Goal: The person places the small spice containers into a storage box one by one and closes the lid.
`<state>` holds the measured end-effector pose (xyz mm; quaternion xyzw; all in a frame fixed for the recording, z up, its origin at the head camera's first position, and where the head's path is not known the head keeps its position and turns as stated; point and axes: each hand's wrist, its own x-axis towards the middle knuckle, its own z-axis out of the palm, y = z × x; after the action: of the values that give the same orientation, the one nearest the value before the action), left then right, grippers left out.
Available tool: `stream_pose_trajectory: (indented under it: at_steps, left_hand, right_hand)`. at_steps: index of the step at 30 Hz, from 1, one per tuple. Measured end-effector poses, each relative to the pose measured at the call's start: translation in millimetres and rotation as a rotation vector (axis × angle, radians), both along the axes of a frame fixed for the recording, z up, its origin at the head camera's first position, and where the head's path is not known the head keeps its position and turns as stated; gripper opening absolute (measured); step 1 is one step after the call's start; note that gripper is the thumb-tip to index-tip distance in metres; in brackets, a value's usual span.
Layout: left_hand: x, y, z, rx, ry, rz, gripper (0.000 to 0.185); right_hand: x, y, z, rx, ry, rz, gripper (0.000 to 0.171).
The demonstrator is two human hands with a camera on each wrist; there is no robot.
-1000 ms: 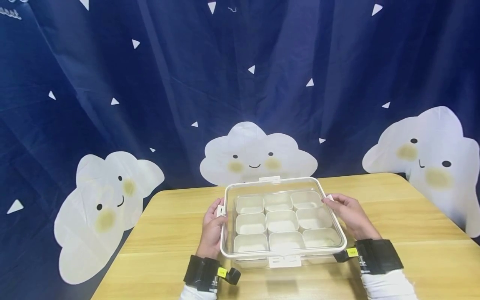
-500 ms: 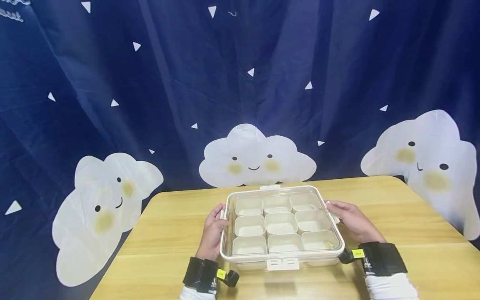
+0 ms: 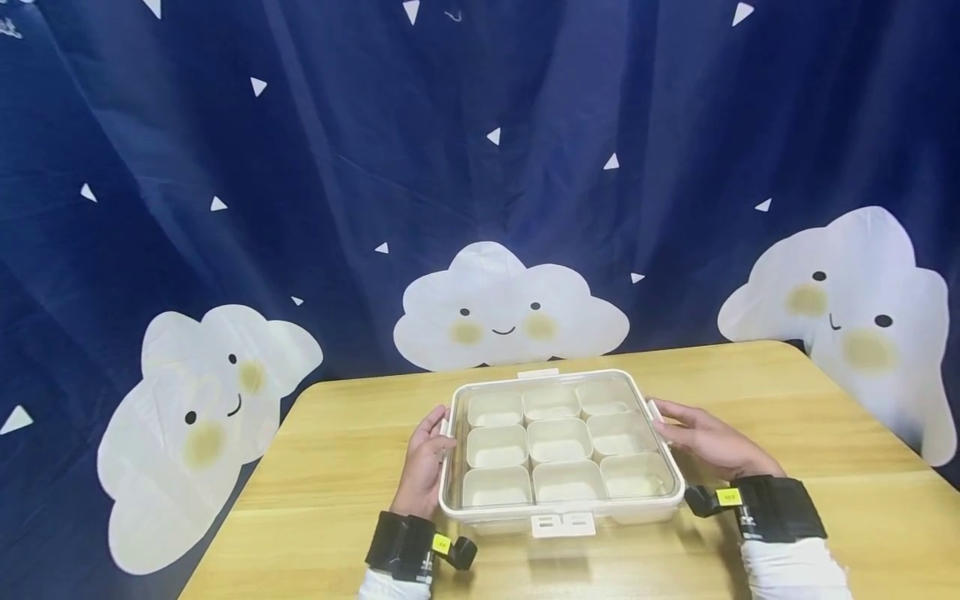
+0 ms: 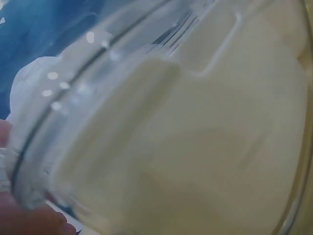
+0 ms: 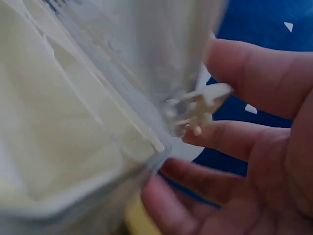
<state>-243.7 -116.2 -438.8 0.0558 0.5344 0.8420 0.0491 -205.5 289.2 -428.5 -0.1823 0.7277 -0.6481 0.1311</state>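
**Both hands at the sides of the compartment box**

Clear-lidded box sits on the wooden table, roughly centre, near the person's edge. Nine small white tubs visible inside, in a three-by-three grid. White front latch hangs at the near side.

Left hand lies against the box's left wall, fingers curled loosely up to the side clip. Right hand is at the right wall, fingers spread and only lightly bent; no closed hold that I can see.

My judgement: lid is being seated or clipped. Even pressure from both sides, box kept flat, should do it.

Head view gives the layout. Right wrist view shows what it misses: the side clip standing between the fingers, apparently untouched. Left wrist view is blurred plastic; contact there unclear.
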Motion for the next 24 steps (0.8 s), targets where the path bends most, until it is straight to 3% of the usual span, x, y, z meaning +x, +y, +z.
stream_pose_trajectory:
  at_steps: [4,7,15,19,24]
  left_hand:
    - [-0.5,2,-1.6,-0.009,0.013,-0.03,0.073]
    - [-1.0,3,-3.4,-0.009,0.007,-0.041,0.073]
    - [-3.6,2,-9.4,0.006,0.005,-0.012,0.069]
    - [-6.2,2,-13.0,0.032,-0.013,0.021,0.066]
    - [-9.3,0,-15.7,0.074,-0.026,0.031,0.065]
  right_hand:
    - [-1.8,6,-7.0,-0.068,0.029,0.054,0.064]
    - [-2.6,8,-12.1,-0.087,0.044,0.045,0.066]
    - [-6.0,4,-19.2,-0.13,0.0,-0.115,0.064]
    - [-7.3,4,-22.8,-0.245,-0.008,-0.136,0.062]
    - [-8.3,7,-29.4,-0.461,-0.016,-0.038,0.041]
